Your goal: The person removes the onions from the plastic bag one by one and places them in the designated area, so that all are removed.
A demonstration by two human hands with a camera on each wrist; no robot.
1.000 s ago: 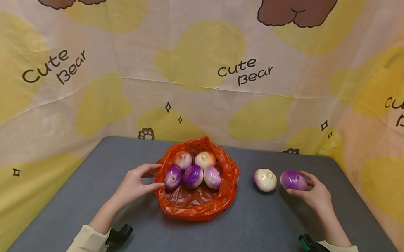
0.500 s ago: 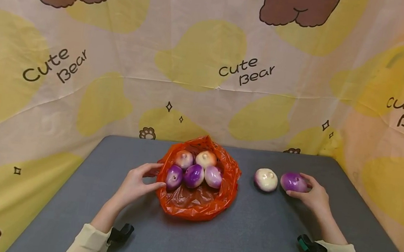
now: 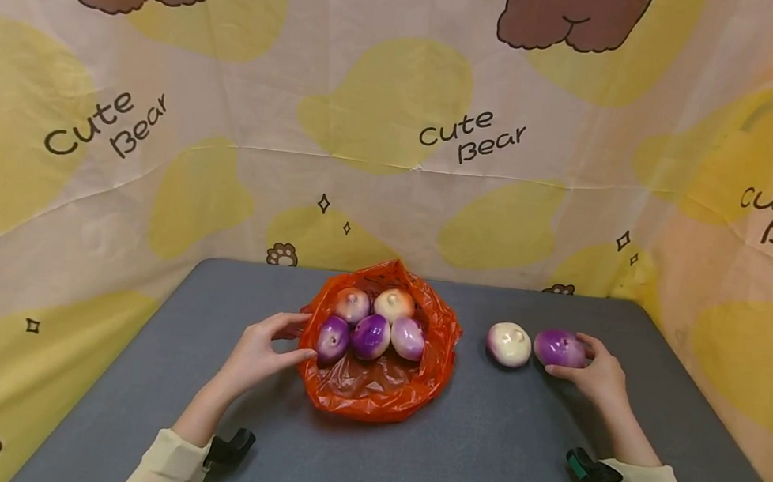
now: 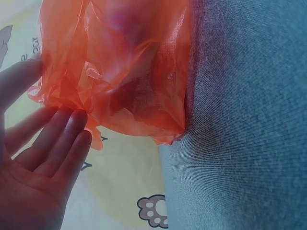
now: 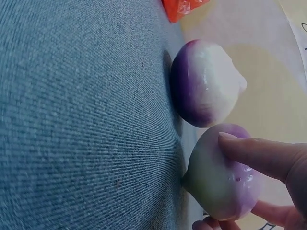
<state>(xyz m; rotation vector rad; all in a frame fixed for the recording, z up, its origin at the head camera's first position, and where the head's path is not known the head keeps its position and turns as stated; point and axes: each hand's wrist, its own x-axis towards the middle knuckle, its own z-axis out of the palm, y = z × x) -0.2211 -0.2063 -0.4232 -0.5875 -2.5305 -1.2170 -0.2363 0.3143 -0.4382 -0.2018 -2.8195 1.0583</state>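
Note:
A red plastic bag (image 3: 374, 408) stands on the table with its mouth wide and rim turned outward. Inside it lie several onions (image 3: 371, 337), purple and whitish. My left hand (image 3: 264, 350) rests against the bag's left side, and in the left wrist view its nearly straight fingers (image 4: 67, 139) touch the thin plastic. To the right, my right hand (image 3: 596, 374) holds a purple onion (image 3: 559, 348) between thumb and fingers. In the right wrist view this onion (image 5: 216, 179) is just off or barely on the cloth; I cannot tell which. Its pointed end faces the table.
A white onion with a purple base (image 3: 509, 345) sits on the table between the bag and the right hand. The grey table (image 3: 476, 458) ends at a patterned fabric backdrop (image 3: 378, 192) behind and at both sides.
My right hand has shifted slightly left and down with the purple onion, closer to the white one. The left hand and the bag stay as they were.

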